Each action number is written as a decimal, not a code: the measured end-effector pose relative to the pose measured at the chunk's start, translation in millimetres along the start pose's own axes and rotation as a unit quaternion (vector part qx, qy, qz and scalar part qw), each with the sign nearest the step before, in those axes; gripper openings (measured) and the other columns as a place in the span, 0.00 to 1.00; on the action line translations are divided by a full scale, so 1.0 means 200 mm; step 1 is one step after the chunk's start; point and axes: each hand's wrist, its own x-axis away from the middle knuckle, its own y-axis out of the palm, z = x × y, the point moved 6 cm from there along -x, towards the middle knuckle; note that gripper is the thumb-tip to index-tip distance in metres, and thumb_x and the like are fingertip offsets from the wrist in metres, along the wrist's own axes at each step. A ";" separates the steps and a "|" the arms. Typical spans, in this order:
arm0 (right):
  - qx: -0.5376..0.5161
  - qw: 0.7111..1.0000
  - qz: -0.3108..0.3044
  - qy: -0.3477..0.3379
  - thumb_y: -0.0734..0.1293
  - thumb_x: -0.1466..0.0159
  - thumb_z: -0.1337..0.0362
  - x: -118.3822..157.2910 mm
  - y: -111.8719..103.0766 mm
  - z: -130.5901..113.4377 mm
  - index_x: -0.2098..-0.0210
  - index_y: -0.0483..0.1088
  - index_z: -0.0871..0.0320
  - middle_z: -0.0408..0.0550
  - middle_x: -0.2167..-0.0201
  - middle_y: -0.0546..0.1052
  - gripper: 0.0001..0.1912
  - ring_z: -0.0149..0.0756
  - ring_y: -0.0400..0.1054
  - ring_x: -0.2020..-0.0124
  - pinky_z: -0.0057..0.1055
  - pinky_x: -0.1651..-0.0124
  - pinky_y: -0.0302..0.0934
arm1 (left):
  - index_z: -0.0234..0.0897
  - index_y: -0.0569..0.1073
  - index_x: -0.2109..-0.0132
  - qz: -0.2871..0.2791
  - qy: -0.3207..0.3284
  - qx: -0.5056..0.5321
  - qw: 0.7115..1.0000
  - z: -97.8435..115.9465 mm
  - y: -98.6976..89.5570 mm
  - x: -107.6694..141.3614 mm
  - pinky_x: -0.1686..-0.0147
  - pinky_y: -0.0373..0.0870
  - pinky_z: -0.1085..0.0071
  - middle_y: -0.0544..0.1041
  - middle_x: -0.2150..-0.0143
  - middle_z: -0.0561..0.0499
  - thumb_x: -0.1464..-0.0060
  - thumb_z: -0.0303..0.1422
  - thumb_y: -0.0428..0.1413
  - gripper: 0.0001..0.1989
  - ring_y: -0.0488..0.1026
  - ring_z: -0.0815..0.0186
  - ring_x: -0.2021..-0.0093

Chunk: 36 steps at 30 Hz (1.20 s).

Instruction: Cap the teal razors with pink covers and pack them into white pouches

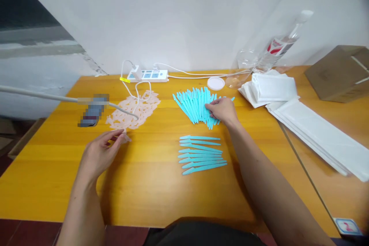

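My left hand (100, 152) pinches a small pale pink plastic piece (126, 137) between thumb and fingertips, at the front edge of a spread of similar pale pink pieces (135, 111). On the right, my right hand (221, 110) has its fingers closed at the right side of a fanned pile of slim turquoise eyebrow razors (193, 103). Its fingertips grip a razor in that pile, though the hand partly covers it. Nearer to me, several more turquoise razors (201, 157) lie in a row, roughly parallel, their wider ends to the left.
A phone (93, 111) lies left of the pink pieces, with a white cable crossing above them. Behind stands a power strip (148, 75). To the right are a round white lid (216, 83), a clear jar (242, 69), a bottle (281, 46), white packaging (314, 130) and a cardboard box (340, 73).
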 end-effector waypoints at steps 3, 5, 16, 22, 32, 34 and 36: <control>-0.028 1.000 0.005 0.008 0.71 0.48 0.61 -0.03 0.02 0.01 0.72 0.77 0.62 0.46 0.84 0.74 0.10 0.33 0.69 0.81 0.26 0.78 0.59 | 0.42 0.80 0.51 -0.001 0.001 0.002 1.000 -0.01 -0.03 -0.01 0.62 0.76 0.67 0.84 0.55 0.49 0.40 0.49 0.55 0.20 0.80 0.59 0.62; -0.050 0.999 0.007 0.014 0.71 0.48 0.61 -0.04 0.04 0.01 0.73 0.76 0.62 0.45 0.84 0.73 0.09 0.32 0.67 0.82 0.25 0.79 0.58 | 0.43 0.80 0.51 -0.007 0.004 0.003 1.000 -0.03 -0.05 -0.02 0.61 0.76 0.67 0.84 0.55 0.49 0.41 0.50 0.55 0.20 0.80 0.58 0.62; -0.170 0.957 -0.200 -0.120 0.72 0.43 0.47 0.30 -0.12 -0.10 0.64 0.78 0.61 0.46 0.70 0.77 0.22 0.31 0.66 0.70 0.28 0.64 0.61 | 0.47 0.82 0.54 -0.096 0.173 -0.065 0.978 -0.06 0.06 -0.07 0.48 0.71 0.62 0.79 0.50 0.48 0.38 0.46 0.53 0.16 0.76 0.57 0.50; -0.192 0.901 -0.373 -0.107 0.69 0.39 0.43 0.51 -0.05 -0.03 0.66 0.72 0.58 0.40 0.75 0.70 0.22 0.29 0.63 0.73 0.28 0.67 0.59 | 0.42 0.78 0.63 -0.155 0.176 -0.094 0.968 0.06 0.13 -0.12 0.57 0.71 0.65 0.79 0.59 0.47 0.39 0.44 0.53 0.13 0.76 0.58 0.59; -0.156 0.906 -0.363 -0.155 0.64 0.36 0.41 0.51 -0.03 0.02 0.66 0.69 0.58 0.36 0.77 0.59 0.24 0.27 0.49 0.75 0.27 0.72 0.46 | 0.38 0.81 0.55 -0.174 0.134 0.265 0.939 0.69 0.32 -0.05 0.59 0.74 0.69 0.84 0.56 0.46 0.39 0.45 0.59 0.16 0.80 0.61 0.59; -0.149 0.909 -0.358 -0.153 0.64 0.36 0.40 0.52 -0.04 0.02 0.66 0.69 0.57 0.36 0.76 0.59 0.25 0.27 0.49 0.75 0.27 0.72 0.46 | 0.38 0.82 0.55 -0.184 0.138 0.284 0.931 0.77 0.37 -0.05 0.61 0.75 0.70 0.84 0.57 0.46 0.39 0.44 0.59 0.16 0.80 0.62 0.60; -0.149 0.909 -0.357 -0.154 0.64 0.36 0.40 0.52 -0.04 0.02 0.66 0.69 0.57 0.37 0.76 0.59 0.25 0.28 0.49 0.75 0.27 0.72 0.45 | 0.37 0.82 0.56 -0.191 0.142 0.287 0.928 0.80 0.40 -0.06 0.62 0.75 0.70 0.84 0.59 0.46 0.39 0.44 0.59 0.16 0.80 0.62 0.62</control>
